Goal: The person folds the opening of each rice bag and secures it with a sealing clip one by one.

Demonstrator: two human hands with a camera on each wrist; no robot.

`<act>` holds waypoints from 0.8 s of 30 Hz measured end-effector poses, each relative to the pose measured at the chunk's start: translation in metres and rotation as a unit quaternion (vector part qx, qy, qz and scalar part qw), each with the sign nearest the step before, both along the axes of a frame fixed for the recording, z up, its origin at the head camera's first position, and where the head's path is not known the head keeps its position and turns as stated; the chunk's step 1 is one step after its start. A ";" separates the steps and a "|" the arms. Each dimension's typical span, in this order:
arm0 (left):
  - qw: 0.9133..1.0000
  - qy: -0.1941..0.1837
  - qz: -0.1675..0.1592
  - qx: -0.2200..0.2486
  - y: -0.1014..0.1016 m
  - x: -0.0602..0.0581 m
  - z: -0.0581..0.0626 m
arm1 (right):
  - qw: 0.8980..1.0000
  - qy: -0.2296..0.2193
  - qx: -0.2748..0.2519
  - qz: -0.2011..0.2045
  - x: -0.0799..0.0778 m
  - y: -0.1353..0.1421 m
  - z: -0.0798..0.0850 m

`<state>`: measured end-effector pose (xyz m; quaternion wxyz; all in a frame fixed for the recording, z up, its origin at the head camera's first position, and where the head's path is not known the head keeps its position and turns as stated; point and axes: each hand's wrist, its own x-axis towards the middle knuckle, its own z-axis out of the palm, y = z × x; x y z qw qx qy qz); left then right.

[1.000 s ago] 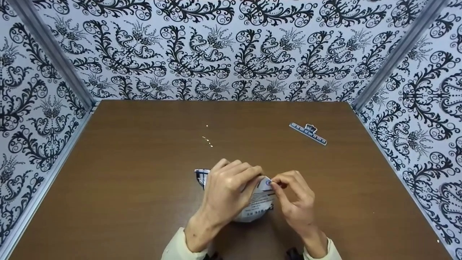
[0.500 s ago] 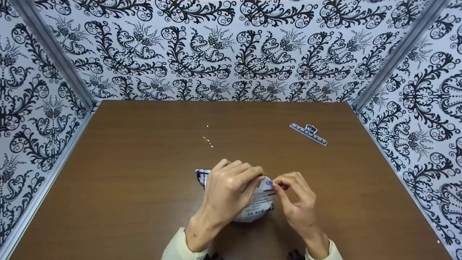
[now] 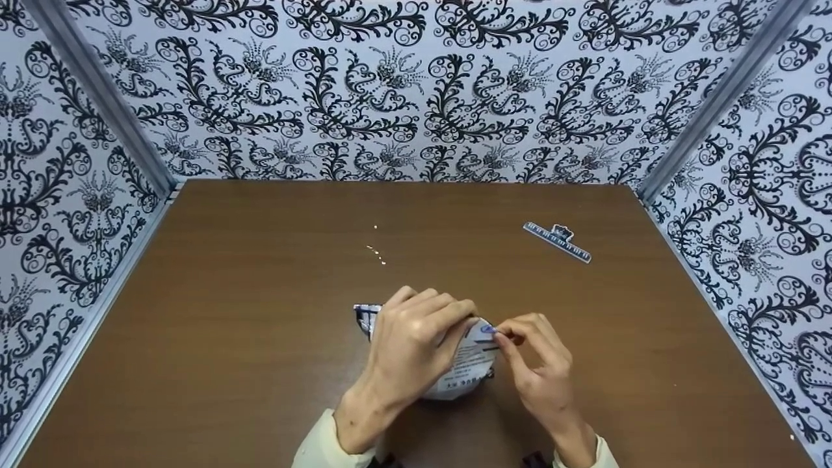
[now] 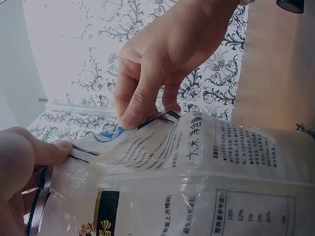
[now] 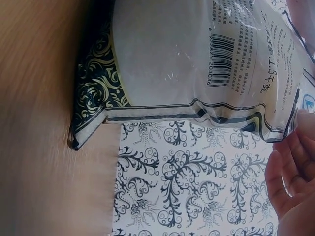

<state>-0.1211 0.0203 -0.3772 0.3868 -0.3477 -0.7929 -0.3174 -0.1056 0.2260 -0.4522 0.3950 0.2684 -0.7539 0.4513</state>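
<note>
A clear plastic bag of rice (image 3: 465, 374) stands on the brown table near its front edge, printed with dark text, a barcode and a black-and-gold patterned base. My left hand (image 3: 416, 338) grips the bag's top edge, thumb on the near face and fingers behind, covering much of the bag in the head view. At the bag's upper right corner, by a blue round logo, my right hand (image 3: 539, 364) pinches the film between thumb and forefinger. The left wrist view shows this right hand (image 4: 157, 69) above the bag's printed side (image 4: 236, 157).
A long blue-and-white clip (image 3: 558, 242) lies on the table (image 3: 260, 292) at the far right. Several small white grains (image 3: 377, 253) are scattered beyond the bag. Patterned walls (image 3: 416, 84) with grey metal posts close off the back and both sides.
My right hand has shifted very slightly to the right, with the pinched bag corner following it. My left hand keeps its hold on the top edge.
</note>
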 end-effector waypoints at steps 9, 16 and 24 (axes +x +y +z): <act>1.000 -0.009 -0.004 -0.003 0.000 0.001 0.000 | 1.000 -0.002 -0.003 -0.001 0.000 0.002 -0.004; 1.000 0.010 -0.004 -0.002 0.002 -0.002 -0.001 | 1.000 -0.015 0.001 -0.006 0.002 0.004 -0.005; 1.000 0.007 -0.002 -0.004 0.001 -0.001 0.001 | 1.000 -0.016 0.004 -0.006 0.001 0.004 -0.005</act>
